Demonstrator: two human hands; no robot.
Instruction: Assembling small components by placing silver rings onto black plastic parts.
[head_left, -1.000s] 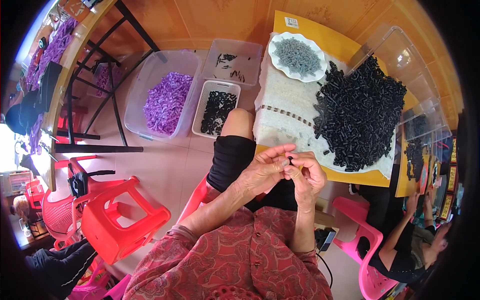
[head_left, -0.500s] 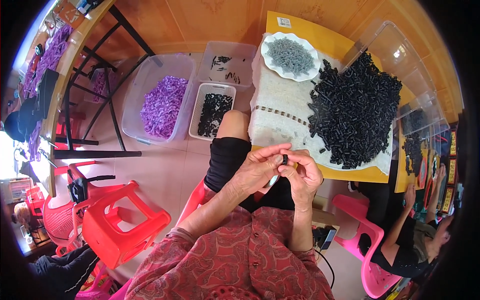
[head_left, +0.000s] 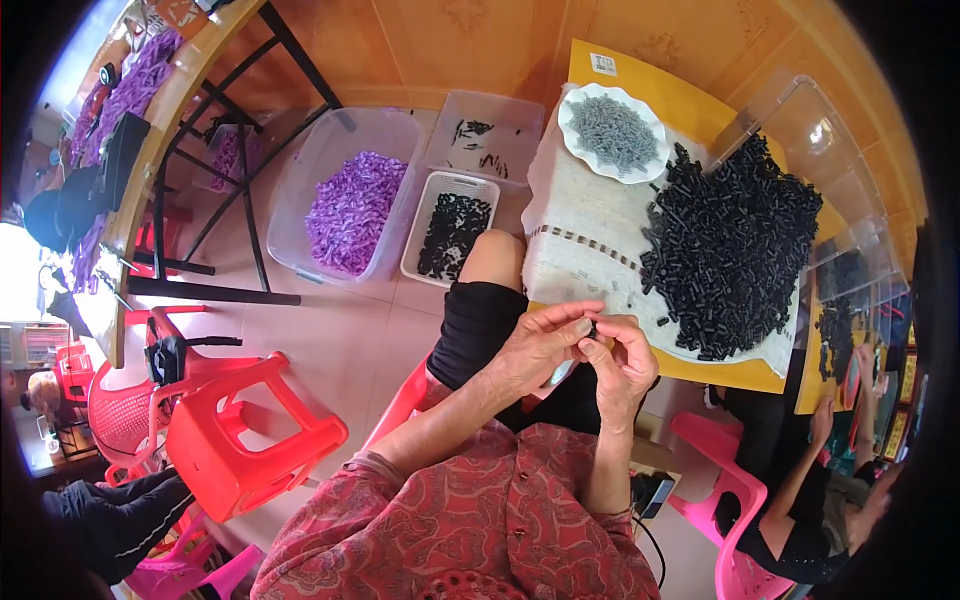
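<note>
At the middle of the frame I see a small black piece point(head_left: 592, 328) pinched between the fingertips of my left hand point(head_left: 540, 345) and right hand point(head_left: 622, 362), both closed narrowly on it, above my lap. Just above lies a cloth point(head_left: 580, 240) bearing a heap of black pieces point(head_left: 730, 250) and a white plate point(head_left: 613, 133); tubs of purple pieces point(head_left: 350, 210) sit upper left.
</note>
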